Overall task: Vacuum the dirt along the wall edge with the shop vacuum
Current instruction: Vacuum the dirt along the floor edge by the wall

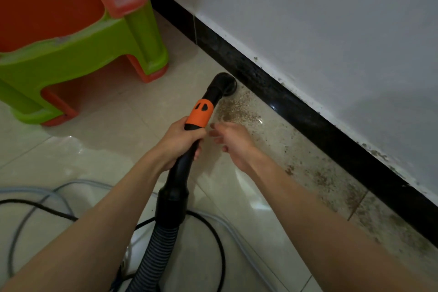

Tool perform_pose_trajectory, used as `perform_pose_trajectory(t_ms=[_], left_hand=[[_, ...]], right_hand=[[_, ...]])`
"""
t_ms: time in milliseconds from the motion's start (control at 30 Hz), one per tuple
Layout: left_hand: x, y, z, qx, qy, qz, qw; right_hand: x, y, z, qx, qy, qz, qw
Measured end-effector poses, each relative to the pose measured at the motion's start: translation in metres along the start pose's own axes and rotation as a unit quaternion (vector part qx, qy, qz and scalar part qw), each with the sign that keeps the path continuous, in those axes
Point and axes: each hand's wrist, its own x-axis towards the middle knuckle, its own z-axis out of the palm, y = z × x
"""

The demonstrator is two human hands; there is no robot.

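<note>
Fingers (198, 136) of left hand (180, 143) wrapped around vacuum wand (189, 149), right hand (233, 141) loose and empty beside it, nozzle (225, 83) on floor (118, 149) touching black baseboard (308, 111), dirt (237, 108) just behind it.

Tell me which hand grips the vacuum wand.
The left hand, wrapped round the black wand below its orange collar; the right hand hangs open beside it.

Vacuum nozzle (225, 84) against the baseboard (296, 106), dirt (239, 109) right of it, stacked stools (78, 38) left.
</note>
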Motion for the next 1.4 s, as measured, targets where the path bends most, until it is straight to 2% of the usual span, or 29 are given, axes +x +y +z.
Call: perform_pose_trajectory(t_ms=[67, 100, 167, 233, 300, 433, 567, 633, 733, 933, 1100, 1267, 1400], left_hand=[[0.007, 0.004, 0.003, -0.001, -0.017, 0.007, 1.0], [0.01, 0.005, 0.004, -0.005, -0.024, 0.01, 1.0], [0.013, 0.005, 0.004, -0.015, -0.033, 0.014, 0.999], [0.014, 0.004, 0.004, -0.012, -0.043, 0.023, 0.999], [0.016, 0.004, 0.004, 0.013, -0.052, 0.038, 0.998], [0.017, 0.002, 0.003, 0.052, -0.06, 0.046, 0.996], [0.02, 0.006, 0.007, 0.075, -0.073, 0.041, 0.994], [0.022, 0.007, 0.011, 0.086, -0.056, 0.051, 0.993], [0.019, 0.01, 0.019, 0.097, -0.042, 0.075, 0.992], [0.003, 0.013, 0.034, 0.093, -0.063, 0.068, 0.991], [-0.015, 0.018, 0.051, 0.092, -0.078, 0.09, 0.989], [-0.029, 0.007, 0.06, 0.056, -0.093, 0.068, 0.992], [-0.026, 0.005, 0.054, 0.067, -0.106, 0.049, 0.991]], right_hand=[[-0.01, 0.021, 0.002, 0.027, 0.013, 0.015, 0.999], [-0.018, 0.033, 0.003, 0.042, -0.008, 0.026, 0.999], [-0.037, 0.052, 0.007, 0.099, -0.107, 0.066, 0.987], [-0.054, 0.061, 0.012, 0.151, -0.221, 0.085, 0.96], [-0.056, 0.062, 0.023, 0.16, -0.244, 0.073, 0.954], [-0.054, 0.06, 0.056, 0.035, -0.101, 0.005, 0.994], [-0.062, 0.054, 0.064, 0.0, -0.009, -0.037, 0.999], [-0.065, 0.051, 0.062, -0.006, 0.028, -0.042, 0.999], [-0.07, 0.049, 0.056, -0.018, 0.054, -0.049, 0.997], [-0.083, 0.055, 0.044, -0.065, 0.094, -0.054, 0.992], [-0.093, 0.058, 0.033, -0.045, 0.11, -0.046, 0.992], [-0.105, 0.072, 0.025, -0.056, 0.118, -0.041, 0.991], [-0.106, 0.074, 0.028, -0.068, 0.115, -0.06, 0.989]])
